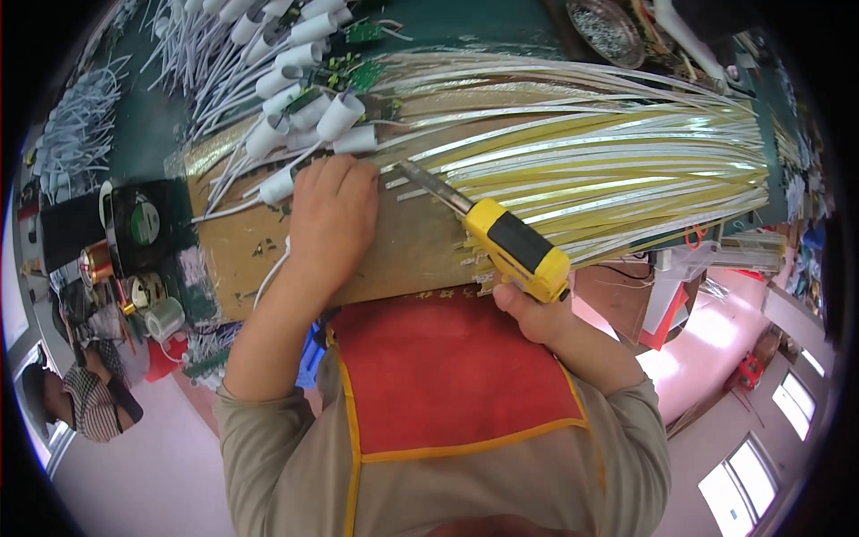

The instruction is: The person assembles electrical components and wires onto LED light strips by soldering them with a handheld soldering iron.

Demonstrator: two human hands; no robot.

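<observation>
On the brown board at the table's near edge, the left hand (331, 219) is pressing down flat, gripping nothing, while the right hand (535, 309) is clenching a yellow soldering tool (501, 242). Its tip is sitting just beside the left fingers (362, 174), so I judge a slip is risking a burn. Yellow strips (617, 152) are crowding the right and white tubes (304, 80) the far left, leaving little room.

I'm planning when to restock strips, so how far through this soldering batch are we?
Done: some white tubes with green boards lie piled at upper left. In hand: the left hand presses a piece down while the right hand aims the yellow soldering tool at it. Left: a large fan of yellow strips.
</observation>
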